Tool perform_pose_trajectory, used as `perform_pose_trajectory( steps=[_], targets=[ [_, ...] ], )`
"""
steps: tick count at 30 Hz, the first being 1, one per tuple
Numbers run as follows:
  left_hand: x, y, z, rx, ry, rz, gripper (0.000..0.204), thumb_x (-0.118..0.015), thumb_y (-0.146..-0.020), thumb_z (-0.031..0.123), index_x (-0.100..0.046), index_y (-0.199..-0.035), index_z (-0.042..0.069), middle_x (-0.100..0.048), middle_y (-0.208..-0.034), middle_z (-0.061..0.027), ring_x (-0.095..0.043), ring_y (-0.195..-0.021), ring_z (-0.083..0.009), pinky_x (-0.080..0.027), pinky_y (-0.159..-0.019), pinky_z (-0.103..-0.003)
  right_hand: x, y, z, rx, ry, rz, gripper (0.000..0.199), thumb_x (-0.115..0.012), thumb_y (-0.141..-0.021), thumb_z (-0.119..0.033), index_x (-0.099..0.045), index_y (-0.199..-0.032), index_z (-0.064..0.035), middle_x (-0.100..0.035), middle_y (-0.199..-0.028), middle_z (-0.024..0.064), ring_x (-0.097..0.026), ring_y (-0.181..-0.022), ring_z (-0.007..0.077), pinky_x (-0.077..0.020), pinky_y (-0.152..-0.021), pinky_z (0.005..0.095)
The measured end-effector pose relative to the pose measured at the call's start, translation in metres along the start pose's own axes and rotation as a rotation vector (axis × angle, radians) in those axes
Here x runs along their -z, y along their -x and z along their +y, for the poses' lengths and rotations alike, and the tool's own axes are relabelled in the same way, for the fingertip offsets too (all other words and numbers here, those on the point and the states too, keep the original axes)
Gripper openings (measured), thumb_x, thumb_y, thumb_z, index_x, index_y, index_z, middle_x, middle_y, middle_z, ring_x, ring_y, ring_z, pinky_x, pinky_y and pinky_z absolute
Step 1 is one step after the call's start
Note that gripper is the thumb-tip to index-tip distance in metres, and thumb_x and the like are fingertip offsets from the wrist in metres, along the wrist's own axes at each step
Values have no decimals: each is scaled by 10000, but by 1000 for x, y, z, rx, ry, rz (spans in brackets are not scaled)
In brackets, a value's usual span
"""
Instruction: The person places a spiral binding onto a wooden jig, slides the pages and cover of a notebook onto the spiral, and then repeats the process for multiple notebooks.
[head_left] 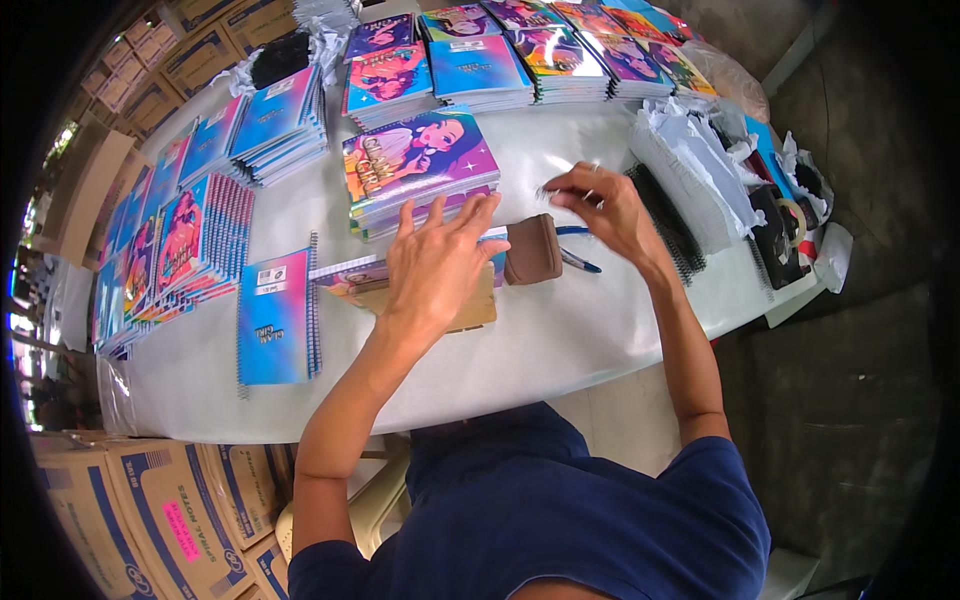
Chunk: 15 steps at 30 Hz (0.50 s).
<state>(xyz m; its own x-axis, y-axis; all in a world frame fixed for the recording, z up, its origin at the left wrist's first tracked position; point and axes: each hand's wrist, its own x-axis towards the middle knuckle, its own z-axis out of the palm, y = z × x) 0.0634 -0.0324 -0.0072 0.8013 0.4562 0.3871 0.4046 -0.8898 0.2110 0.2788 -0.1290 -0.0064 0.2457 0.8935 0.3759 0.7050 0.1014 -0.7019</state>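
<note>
My left hand [440, 262] lies with its fingers spread over a notebook edge [350, 272] that rests against a tan wooden block [474, 312]. Much of that notebook is hidden under the palm. To the right, my right hand [608, 208] is raised above the table with thumb and fingers pinched together. A thin dark bit shows at the fingertips, too small to name. Between the hands stands a brown pouch-like holder [532, 250], with a blue pen [580, 262] beside it. Just beyond my left fingers is a stack of colourful spiral notebooks [420, 165].
One blue-pink spiral notebook [275, 318] lies at the left. Further notebook piles [190, 240] line the table's left side, and others [480, 72] the far edge. Black spiral coils [668, 222] and a paper-wrapped bundle [690, 165] sit at right. Cartons [165, 515] stand lower left.
</note>
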Motion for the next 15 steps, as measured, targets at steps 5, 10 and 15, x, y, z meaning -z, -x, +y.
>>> perform_pose_trajectory(
  steps=[5, 10, 15],
  targets=[
    [2, 1, 4, -20, 34, -6, 513, -643, -842, 351, -544, -1318, 186, -631, -1226, -66, -549, -1187, -326, -375, -1033, -485, -13, 19, -33, -98, -219, -129, 164, -676, -835, -95, -682, -971, -4, -666, -832, 118, -604, -730, 200, -473, -663, 317],
    [5, 3, 5, -51, 18, -23, 504, -630, -847, 348, -539, -1325, 216, -621, -1245, -49, -556, -1178, -339, -376, -1029, -495, -15, 14, -27, -8, -214, -223, 185, -611, -892, -151, -662, -943, 19, -660, -827, 141, -607, -731, 247, -478, -697, 343],
    [1, 6, 2, -88, 25, 36, 478, -639, -847, 340, -573, -1289, 170, -641, -1210, -42, -594, -1102, -321, -390, -993, -523, -9, 14, -27, 125, -181, -231, 197, -579, -911, -162, -654, -930, 19, -651, -838, 159, -601, -754, 300, -472, -703, 370]
  ],
)
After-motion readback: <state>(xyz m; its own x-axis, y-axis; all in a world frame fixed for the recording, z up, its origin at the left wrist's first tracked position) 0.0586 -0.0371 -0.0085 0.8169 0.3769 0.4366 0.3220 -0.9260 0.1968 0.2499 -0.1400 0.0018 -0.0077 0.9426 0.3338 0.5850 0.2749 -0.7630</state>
